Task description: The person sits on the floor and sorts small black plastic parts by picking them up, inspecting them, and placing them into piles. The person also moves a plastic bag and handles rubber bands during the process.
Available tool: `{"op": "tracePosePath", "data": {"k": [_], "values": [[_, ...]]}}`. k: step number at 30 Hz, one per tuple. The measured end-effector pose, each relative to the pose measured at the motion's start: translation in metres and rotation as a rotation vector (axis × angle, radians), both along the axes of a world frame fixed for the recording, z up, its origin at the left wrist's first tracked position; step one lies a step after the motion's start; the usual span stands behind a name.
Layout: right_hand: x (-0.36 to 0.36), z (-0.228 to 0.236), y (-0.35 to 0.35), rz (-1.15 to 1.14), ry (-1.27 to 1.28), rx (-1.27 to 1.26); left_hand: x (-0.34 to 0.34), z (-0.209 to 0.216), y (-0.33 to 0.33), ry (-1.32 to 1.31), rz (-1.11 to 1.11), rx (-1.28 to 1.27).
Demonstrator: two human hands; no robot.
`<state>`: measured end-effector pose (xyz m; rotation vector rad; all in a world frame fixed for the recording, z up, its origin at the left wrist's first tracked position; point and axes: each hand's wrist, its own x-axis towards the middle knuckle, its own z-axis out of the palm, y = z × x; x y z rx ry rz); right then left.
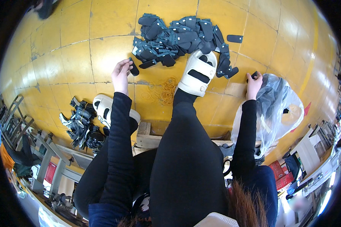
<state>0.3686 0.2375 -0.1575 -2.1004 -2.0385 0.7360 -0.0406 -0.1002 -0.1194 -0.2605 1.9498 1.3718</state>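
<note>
Between the fingers of my left hand (122, 72) is a dark oblong piece with a rounded end (134, 68), held above the floor. Out to the right, my right hand (254, 84) is closed on a small black piece (254, 75), mostly covered by the fingers, beside a clear plastic bag (278, 109) with dark contents. A large heap of similar dark rounded pieces (185, 37) lies ahead of my feet, some with small white marks. One separate piece (235, 38) rests flat to the right of the heap. Tan rubber bands (166, 91) are scattered on the floor between my hands.
My cream slippers (199, 73) stand on the yellow tiled floor (110, 49). Bundled dark pieces (81, 123) are piled beside the left slipper. A wooden pallet edge (149, 140) lies close by. Grey metal frames (45, 159) stand at left, red crates (282, 176) at lower right.
</note>
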Motion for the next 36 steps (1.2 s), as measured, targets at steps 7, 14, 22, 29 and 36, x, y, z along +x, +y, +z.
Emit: {"op": "tracePosePath", "data": {"k": [7,14,22,29,36], "values": [[0.004,-0.005,0.006,-0.071,-0.056,0.021,-0.003,0.003,0.004,0.007,0.000,0.006],[0.022,-0.008,0.020,0.028,-0.035,-0.108,-0.008,0.006,0.012,0.007,0.004,0.008],[0.017,0.005,0.014,0.160,-0.007,-0.055,-0.056,-0.008,0.115,0.859,-0.571,-0.057],[0.007,0.017,0.016,-0.034,-0.042,-0.223,-0.070,-0.015,0.159,0.610,-0.962,-0.460],[-0.059,0.070,-0.001,0.006,0.341,-0.426,-0.079,-0.020,0.120,0.423,-0.615,-0.244]]}}
